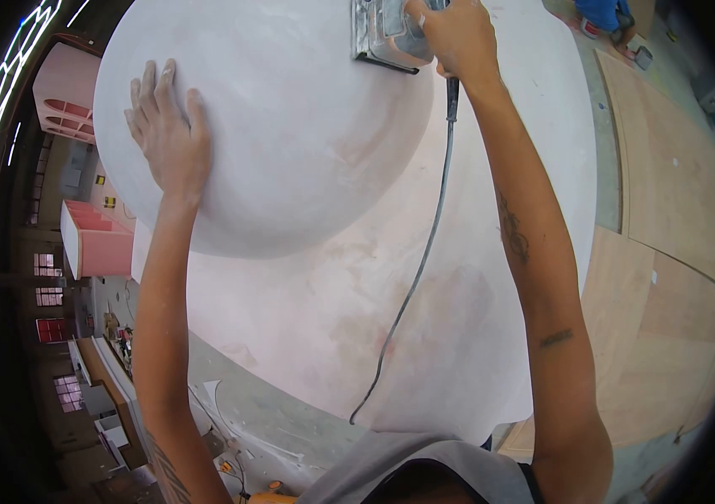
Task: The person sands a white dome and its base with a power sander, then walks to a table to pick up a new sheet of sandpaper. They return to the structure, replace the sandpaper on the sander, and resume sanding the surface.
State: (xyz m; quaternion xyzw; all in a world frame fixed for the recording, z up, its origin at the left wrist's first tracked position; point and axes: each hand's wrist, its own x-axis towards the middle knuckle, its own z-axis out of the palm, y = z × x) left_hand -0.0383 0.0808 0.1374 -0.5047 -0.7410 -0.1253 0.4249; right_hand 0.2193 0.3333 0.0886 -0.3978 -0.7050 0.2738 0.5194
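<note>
A large white rounded form (282, 160) fills the middle of the view, bulging from a wider pale base (290, 311) with brownish smudges. My left hand (168, 134) lies flat on the left side of the bulge, fingers spread. At the top, my right hand (462, 42) is wrapped around a dusty electric sander (391, 34), its flat pad against the upper right of the bulge. From the sander a dark power cord (433, 227) runs down across the base toward my body. The sander's upper end is cut off by the frame edge.
Plywood sheets (668, 151) lie on the floor to the right. Another person (605, 15) crouches at the top right near a small container (643, 57). Pink cabinets (101, 239) stand to the left, with a cluttered bench (114, 386) below them.
</note>
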